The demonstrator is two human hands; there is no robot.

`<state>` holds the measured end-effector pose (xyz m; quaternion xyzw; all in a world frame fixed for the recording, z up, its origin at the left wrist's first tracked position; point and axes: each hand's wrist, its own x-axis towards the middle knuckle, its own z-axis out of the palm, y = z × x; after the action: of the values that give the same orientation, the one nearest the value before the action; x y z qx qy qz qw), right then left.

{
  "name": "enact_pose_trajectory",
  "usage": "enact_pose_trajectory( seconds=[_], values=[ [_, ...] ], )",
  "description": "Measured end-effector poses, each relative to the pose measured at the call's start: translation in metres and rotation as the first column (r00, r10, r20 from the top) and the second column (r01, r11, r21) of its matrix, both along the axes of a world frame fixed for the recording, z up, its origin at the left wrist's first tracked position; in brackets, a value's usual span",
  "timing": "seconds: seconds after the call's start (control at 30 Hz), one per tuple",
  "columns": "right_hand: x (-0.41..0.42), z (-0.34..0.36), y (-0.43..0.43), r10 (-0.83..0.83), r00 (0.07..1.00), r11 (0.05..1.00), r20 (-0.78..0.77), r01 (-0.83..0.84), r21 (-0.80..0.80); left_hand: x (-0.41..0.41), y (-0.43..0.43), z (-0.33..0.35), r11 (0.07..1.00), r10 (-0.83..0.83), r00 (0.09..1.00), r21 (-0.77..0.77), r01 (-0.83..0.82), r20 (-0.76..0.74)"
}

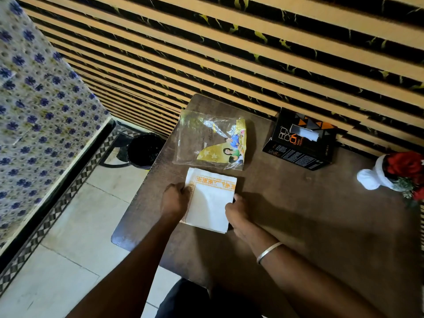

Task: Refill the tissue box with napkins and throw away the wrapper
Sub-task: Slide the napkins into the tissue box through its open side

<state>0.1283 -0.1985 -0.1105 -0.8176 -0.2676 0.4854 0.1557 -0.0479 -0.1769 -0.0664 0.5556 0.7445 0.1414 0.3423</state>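
Both hands squeeze the napkin stack on the table: left hand gripping one edge, right hand the other. Loose sheets could fan out on the way to the tissue box. Empty wrapper sits just beyond, light enough to slide off toward the bin.

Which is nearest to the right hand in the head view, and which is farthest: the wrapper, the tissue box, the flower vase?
From the right hand:
1. Wrapper, on the table just beyond the napkin stack.
2. Tissue box, farther back by the wall, to the right.
3. Flower vase, at the far right table edge.
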Motion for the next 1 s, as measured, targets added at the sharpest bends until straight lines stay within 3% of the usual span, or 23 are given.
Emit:
enact_pose_trajectory(
  seconds=[0.13, 0.3, 0.43, 0.5, 0.67, 1.0],
  values=[
    [0.000, 0.005, 0.001, -0.025, 1.000, 1.000, -0.018, 0.025, -0.014, -0.002, 0.001, 0.002, 1.000, -0.012, 1.000, 0.004, 0.011, 0.018],
    [0.015, -0.007, 0.009, -0.066, 0.997, 0.998, -0.035, 0.065, -0.016, 0.015, 0.004, 0.024, 0.970, 0.144, 0.989, 0.193, -0.147, 0.029],
    [0.039, 0.041, 0.027, -0.221, 0.975, 0.961, -0.036, 0.224, 0.164, 0.047, 0.019, 0.038, 0.944, -0.020, 0.991, 0.328, -0.025, 0.134],
    [0.059, 0.065, 0.040, -0.308, 0.951, 0.910, -0.031, 0.303, 0.284, 0.070, 0.031, 0.045, 0.948, -0.120, 0.974, 0.313, 0.055, 0.193],
    [0.113, 0.093, 0.067, -0.467, 0.877, 0.786, -0.118, 0.472, 0.399, 0.135, 0.066, 0.066, 0.952, -0.264, 0.892, 0.249, 0.179, 0.366],
    [0.196, 0.102, 0.083, -0.613, 0.790, 0.697, -0.021, 0.552, 0.458, 0.219, 0.114, 0.068, 0.955, -0.271, 0.792, 0.047, 0.294, 0.547]
  ],
)
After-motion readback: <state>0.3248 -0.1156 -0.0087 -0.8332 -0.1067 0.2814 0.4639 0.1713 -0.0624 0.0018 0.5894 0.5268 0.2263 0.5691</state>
